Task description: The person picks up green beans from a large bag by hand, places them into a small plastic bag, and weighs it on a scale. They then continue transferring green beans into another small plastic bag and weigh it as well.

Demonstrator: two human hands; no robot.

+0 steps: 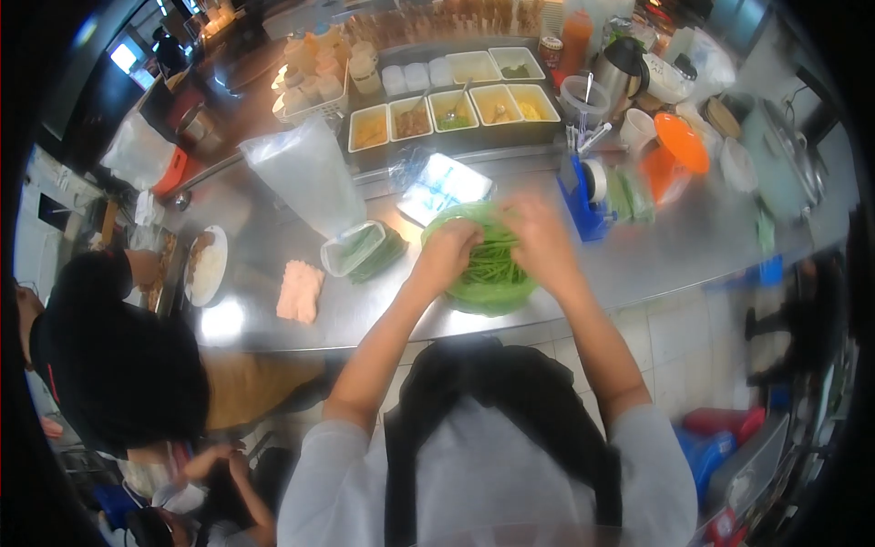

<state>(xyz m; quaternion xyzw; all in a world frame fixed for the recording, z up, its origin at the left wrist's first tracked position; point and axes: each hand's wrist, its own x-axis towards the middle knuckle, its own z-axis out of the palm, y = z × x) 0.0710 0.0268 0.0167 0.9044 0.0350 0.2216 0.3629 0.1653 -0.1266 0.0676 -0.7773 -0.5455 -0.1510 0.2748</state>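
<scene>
A light-green round container [492, 299], perhaps a basket or a bag, stands on the steel counter in front of me. Long, thin green vegetable pieces [497, 260] fill it. At its left side my left hand [453, 246] is closed, fingers pressed together over the vegetables; what they pinch is hidden. My right hand [540, 239] is over the right side of the container, its fingers smeared by motion. Just behind lies a white packet with blue print [445, 189]. To the left rests a clear bag of green leaves [374, 251].
A blue tape dispenser [583, 196] stands to the right. Food trays [456, 114] line the back. On the left are a pink cloth [300, 292], a large plastic bag [305, 173] and an oval plate [208, 264]. A person in black [118, 337] works at far left.
</scene>
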